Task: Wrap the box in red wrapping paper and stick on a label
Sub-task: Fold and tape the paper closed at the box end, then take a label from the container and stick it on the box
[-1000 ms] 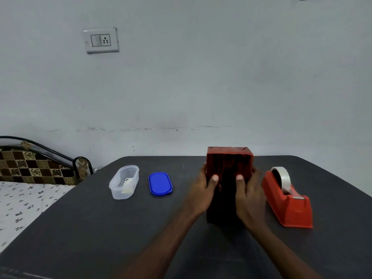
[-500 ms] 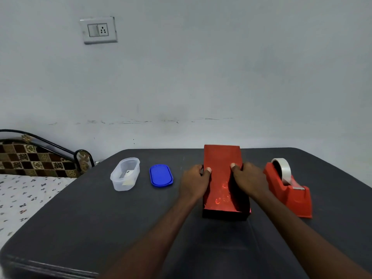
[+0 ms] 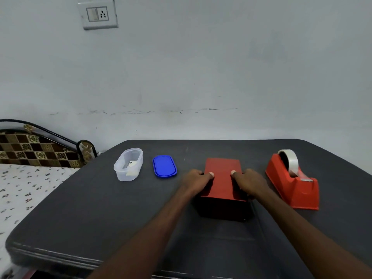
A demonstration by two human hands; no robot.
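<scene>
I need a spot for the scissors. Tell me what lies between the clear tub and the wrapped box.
In the head view, only the blue lid lies between the clear tub and the red wrapped box, flat on the dark table.

One box (image 3: 222, 178) in red paper. Two hands on it: one left hand (image 3: 196, 181), one right hand (image 3: 248, 182). One red tape dispenser (image 3: 291, 186), with one roll of tape (image 3: 289, 160). One clear tub (image 3: 128, 167), holding what may be a few small pale slips; their number cannot be told. One blue lid (image 3: 164, 166). One dark table (image 3: 80, 208) under all of these. One wall socket (image 3: 99, 14). One bed (image 3: 26, 178) at the left edge.
</scene>
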